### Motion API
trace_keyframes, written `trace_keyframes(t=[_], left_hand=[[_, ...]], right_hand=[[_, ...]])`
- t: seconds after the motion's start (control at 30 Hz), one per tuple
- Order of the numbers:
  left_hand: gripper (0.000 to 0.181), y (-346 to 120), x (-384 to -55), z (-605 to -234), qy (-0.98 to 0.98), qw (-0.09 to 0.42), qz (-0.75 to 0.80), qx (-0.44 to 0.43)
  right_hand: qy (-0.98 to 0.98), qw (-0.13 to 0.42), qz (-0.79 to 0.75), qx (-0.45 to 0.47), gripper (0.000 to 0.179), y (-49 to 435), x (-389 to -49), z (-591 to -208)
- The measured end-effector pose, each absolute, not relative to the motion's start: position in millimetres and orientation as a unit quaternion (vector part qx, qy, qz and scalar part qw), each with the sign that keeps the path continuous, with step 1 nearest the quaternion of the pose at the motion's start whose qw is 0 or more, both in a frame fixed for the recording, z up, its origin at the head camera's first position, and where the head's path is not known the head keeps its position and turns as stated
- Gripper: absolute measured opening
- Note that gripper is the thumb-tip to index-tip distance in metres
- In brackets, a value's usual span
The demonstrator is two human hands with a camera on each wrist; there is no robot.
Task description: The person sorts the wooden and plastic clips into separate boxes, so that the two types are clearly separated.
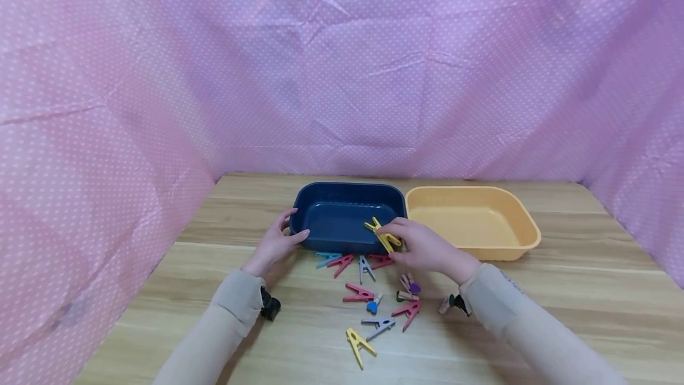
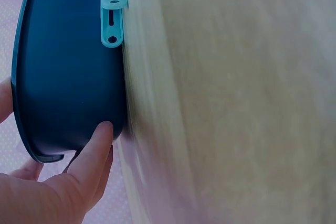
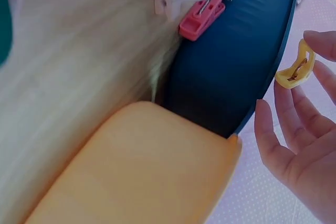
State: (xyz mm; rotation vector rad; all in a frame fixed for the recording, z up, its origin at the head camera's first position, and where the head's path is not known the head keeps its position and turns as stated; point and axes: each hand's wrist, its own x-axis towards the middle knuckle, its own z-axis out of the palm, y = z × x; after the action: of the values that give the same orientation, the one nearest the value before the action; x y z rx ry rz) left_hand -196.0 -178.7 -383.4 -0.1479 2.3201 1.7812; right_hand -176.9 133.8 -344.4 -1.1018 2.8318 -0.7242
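Note:
At the left end of the dark blue basin (image 1: 347, 192), my left hand (image 1: 276, 242) grips the wall, thumb at the front rim and fingers round the end. The left wrist view has a fingertip (image 2: 104, 129) pressed to the basin's outer wall. My right hand (image 1: 424, 245) pinches a yellow clothespin (image 1: 383, 241) over the basin's front right rim. From the right wrist, that clothespin (image 3: 296, 69) appears end-on between thumb and fingertips. Red, grey and light blue clothespins lie along the basin's front, among them a red clothespin (image 3: 205, 9).
A pale orange basin (image 1: 526, 236) stands against the blue one on the right. Nearer on the wooden table (image 1: 299, 343) are several scattered clothespins, including a yellow one (image 1: 359, 344), a grey one (image 1: 380, 325) and small wooden pegs (image 1: 408, 285). Pink dotted cloth (image 1: 342, 76) hangs behind.

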Motion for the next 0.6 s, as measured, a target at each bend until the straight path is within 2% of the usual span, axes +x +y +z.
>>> trace_keyframes(t=[0.6], left_hand=[[0.072, -181, -201, -383, 0.777, 0.112, 0.617, -0.057]], right_hand=[[0.916, 0.004, -0.207, -0.344, 0.045, 133, -218, -309]])
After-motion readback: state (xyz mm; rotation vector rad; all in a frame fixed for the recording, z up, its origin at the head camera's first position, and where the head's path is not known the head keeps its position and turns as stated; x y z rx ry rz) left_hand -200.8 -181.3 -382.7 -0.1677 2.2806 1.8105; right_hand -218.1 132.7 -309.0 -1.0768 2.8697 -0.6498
